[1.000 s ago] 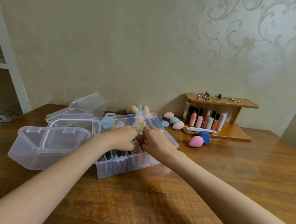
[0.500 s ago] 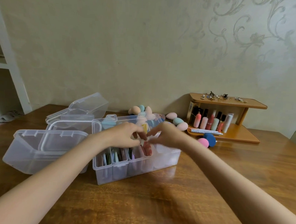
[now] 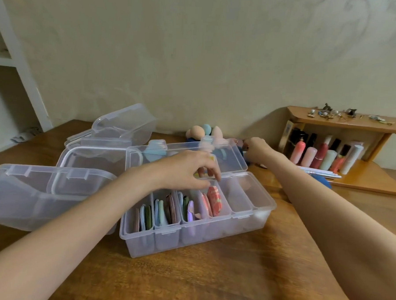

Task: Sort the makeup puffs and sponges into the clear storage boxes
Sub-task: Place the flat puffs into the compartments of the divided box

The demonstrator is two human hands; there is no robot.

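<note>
Makeup puffs point(image 3: 189, 209) stand on edge in the divided clear box point(image 3: 252, 223), packed side by side in its left and middle compartments so that each slot takes several; the two compartments at the box's right end look empty, which suggests room kept for what is yet to come. The red patterned puff point(image 3: 214, 200) stands at the right end of the filled row, and the left hand point(image 3: 186, 170) hangs just above it with fingers loosely curled and pointing down, gripping nothing that I can make out; it seems to be steadying or tidying that row. Behind the box its hinged lid point(image 3: 187, 155) lies open and flat, giving free access from above. Beyond the lid, near the wall, a cluster of egg-shaped sponges point(image 3: 199, 131) waits unsorted. The right hand point(image 3: 258, 149) reaches past the box's far right corner toward the loose pieces there; its fingers curl down, but whether they grip anything is hidden. To the left of the divided box sits a larger clear box point(image 3: 29, 200), undivided, probably meant for the bulkier sponges. To the right of the box stands a wooden shelf point(image 3: 362, 181) with cosmetic tubes.
</note>
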